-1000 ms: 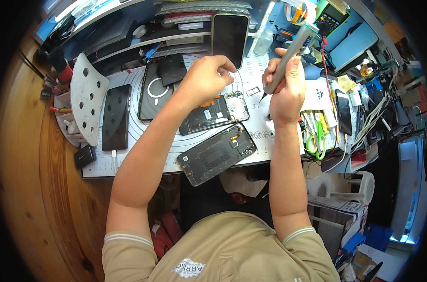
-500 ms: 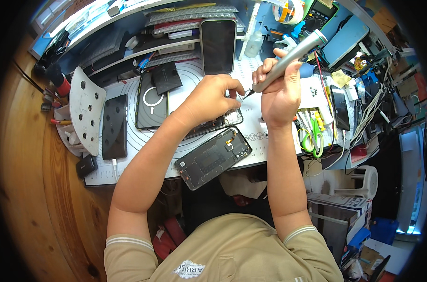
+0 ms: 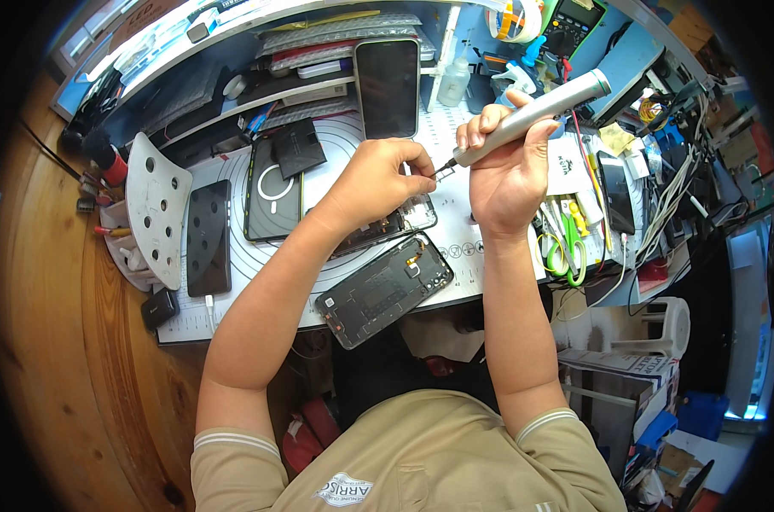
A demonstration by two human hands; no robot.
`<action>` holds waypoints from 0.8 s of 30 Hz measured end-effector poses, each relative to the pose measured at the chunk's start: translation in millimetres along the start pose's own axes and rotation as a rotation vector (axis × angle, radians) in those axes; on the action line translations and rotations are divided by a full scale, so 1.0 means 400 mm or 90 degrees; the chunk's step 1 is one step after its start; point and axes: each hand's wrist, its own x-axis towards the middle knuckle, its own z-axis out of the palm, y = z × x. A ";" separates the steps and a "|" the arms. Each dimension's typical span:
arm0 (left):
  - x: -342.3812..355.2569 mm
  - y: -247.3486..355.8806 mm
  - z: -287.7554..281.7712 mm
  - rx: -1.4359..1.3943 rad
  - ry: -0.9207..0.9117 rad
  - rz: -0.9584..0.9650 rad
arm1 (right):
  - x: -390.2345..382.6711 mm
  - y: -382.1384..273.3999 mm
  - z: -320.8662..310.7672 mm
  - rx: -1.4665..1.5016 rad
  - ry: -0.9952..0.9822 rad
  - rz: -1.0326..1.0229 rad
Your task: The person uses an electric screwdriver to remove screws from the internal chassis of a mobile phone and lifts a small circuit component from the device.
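Across a white mat (image 3: 457, 212), a silver screwdriver (image 3: 536, 116) is gripped by the curled right hand (image 3: 510, 182) while its tip is apparently being tended by pinched fingers of the left hand (image 3: 380, 177), any catch unclear, steadiness seemingly called for, the opened phone (image 3: 417, 213) lying at seven o'clock from the tip.

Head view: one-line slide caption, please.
Right hand grips a silver pen-shaped tool, its tip close to the left hand, with an opened phone on the white mat.
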 end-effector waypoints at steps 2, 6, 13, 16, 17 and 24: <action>0.002 -0.002 -0.002 -0.004 -0.003 0.003 | 0.001 -0.002 0.002 -0.009 -0.011 0.003; 0.004 0.002 -0.009 0.003 0.004 -0.010 | -0.001 0.001 0.000 -0.004 -0.024 -0.003; 0.004 0.012 -0.018 -0.051 -0.006 -0.057 | -0.001 -0.001 0.002 -0.012 -0.015 -0.016; 0.007 0.001 -0.023 -0.064 0.002 -0.048 | 0.001 0.000 0.004 0.010 0.008 -0.030; 0.008 0.000 -0.023 -0.055 0.004 -0.039 | 0.001 -0.001 0.004 0.026 0.017 -0.036; 0.005 0.011 -0.024 -0.038 0.005 -0.019 | 0.002 -0.003 0.001 0.024 0.027 -0.040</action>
